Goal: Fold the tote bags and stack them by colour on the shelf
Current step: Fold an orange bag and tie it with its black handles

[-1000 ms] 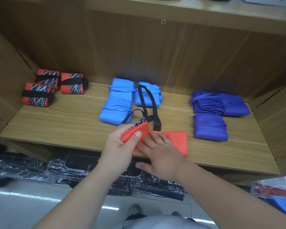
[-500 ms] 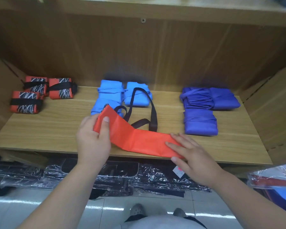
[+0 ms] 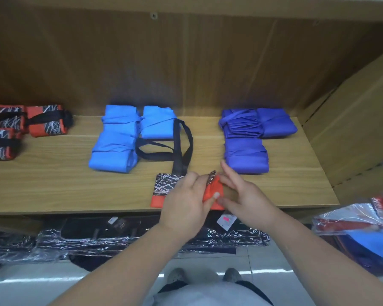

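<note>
Mid-fold: left hand point(image 3: 186, 202) pinches orange tote bag point(image 3: 213, 189) flap, right hand point(image 3: 245, 195) flat against it. Next, probably wrap straps point(image 3: 181, 149), join orange stack point(image 3: 47, 122).

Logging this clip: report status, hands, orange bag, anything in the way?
Left hand pinches the orange bag; right hand open, touching it. Bag part-folded at shelf front. Black straps lie loose against light-blue bags.

A single wide view is taken from head height, aimed forward and down, close over the shelf point(image 3: 53, 184).
</note>
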